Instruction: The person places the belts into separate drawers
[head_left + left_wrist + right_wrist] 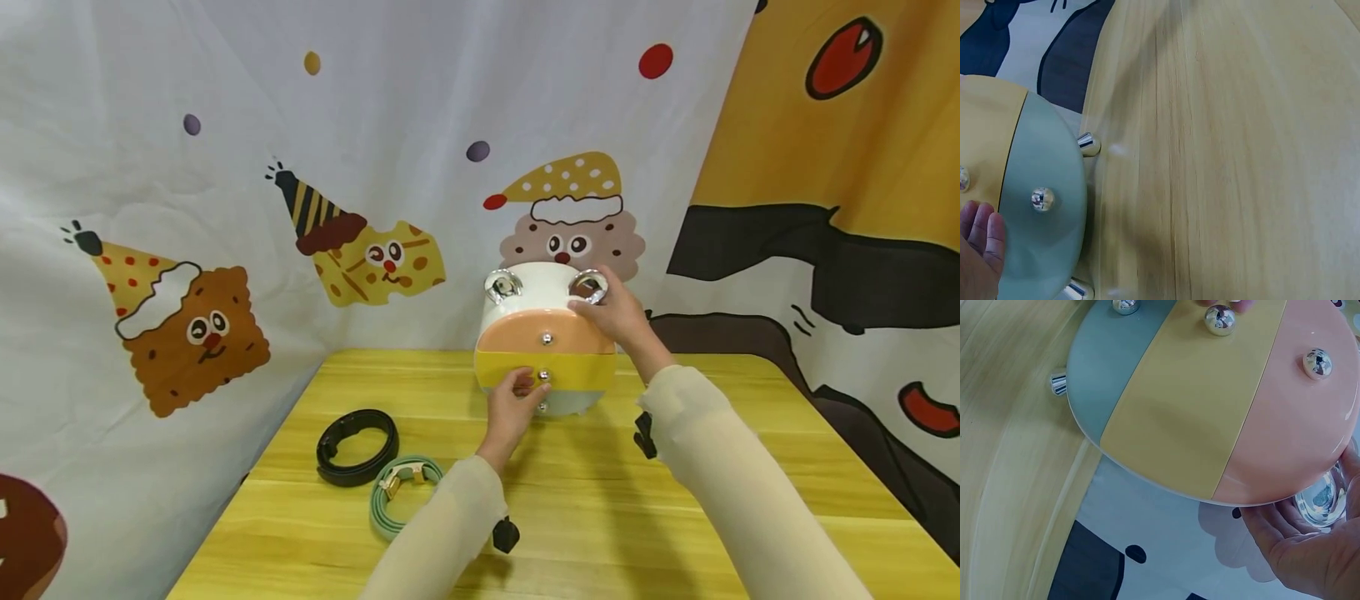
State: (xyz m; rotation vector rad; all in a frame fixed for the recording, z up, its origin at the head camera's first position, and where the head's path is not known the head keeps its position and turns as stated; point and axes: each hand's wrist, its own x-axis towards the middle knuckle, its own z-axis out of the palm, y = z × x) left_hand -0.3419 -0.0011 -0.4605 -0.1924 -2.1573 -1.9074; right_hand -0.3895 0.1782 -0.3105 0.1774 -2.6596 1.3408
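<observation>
Head view: here's the drawer box (pixel 513 335), just right of centre, right hand (pixel 624 317) gripping its upper right; left hand (pixel 512 414) at the middle knob (pixel 544 375), pinching or not, I cannot tell! Lower left, black belt (pixel 330 473) and green belt (pixel 381 500) lie coiled on the table (pixel 277 542).

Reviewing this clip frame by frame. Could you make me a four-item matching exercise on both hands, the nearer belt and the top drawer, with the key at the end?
Column one
1. Left hand
2. Nearer belt
3. Right hand
4. Top drawer

Column two
A. Peach-coloured
B. Holding the cabinet near its top, by a silver ring
C. Fingers beside the knob of the yellow drawer
D. Green and coiled, with a gold-coloured buckle

Right pairs: 1-C, 2-D, 3-B, 4-A
</observation>
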